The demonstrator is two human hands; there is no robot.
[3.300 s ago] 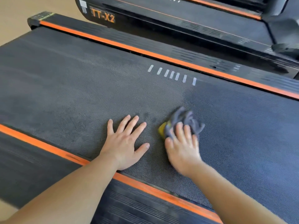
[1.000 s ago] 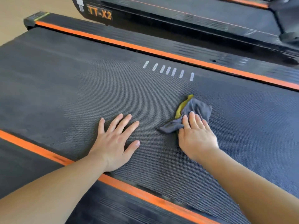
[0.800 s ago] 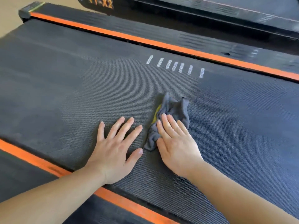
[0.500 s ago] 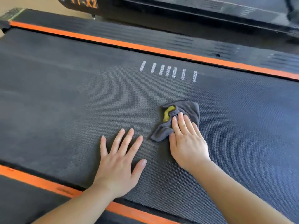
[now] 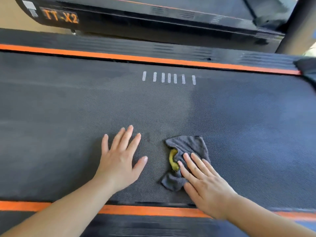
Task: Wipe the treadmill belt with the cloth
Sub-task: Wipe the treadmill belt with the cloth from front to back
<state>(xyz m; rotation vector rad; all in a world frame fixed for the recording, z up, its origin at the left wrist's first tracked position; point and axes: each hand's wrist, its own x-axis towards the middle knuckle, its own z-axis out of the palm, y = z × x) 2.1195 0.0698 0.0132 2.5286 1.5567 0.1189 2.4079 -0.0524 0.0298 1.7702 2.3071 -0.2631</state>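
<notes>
From the head view, our right hand [image 5: 203, 183] lies flat and open on the cloth [image 5: 186, 146]. The straight fingers press its near half and nothing is pinched. Our left hand [image 5: 119, 161] is open too, fingers spread, palm down on the bare belt [image 5: 239, 125] just left of the cloth and not touching it. The cloth sits on the belt's near side, right of centre, close to the near orange stripe [image 5: 145, 210].

To wipe well, we judge the palm should bear down evenly so the cloth slides with the hand and does not roll up. Strokes should overlap, running across from the near stripe toward the far stripe [image 5: 136, 57]. The left hand serves as a brace, and it may also stop the belt creeping. Flattening the cloth first would give more contact.

The cloth is grey and nappy, like terry, and crumpled into loose folds. A yellow strip shows in one crease. The belt is dark rubber with a fine woven grain that likely grabs fibres. Seven short white marks [image 5: 169, 78] sit near its far edge. Right of them the belt reads darker, though we cannot tell if that is damp. A second machine behind carries an orange label [image 5: 59, 17].
</notes>
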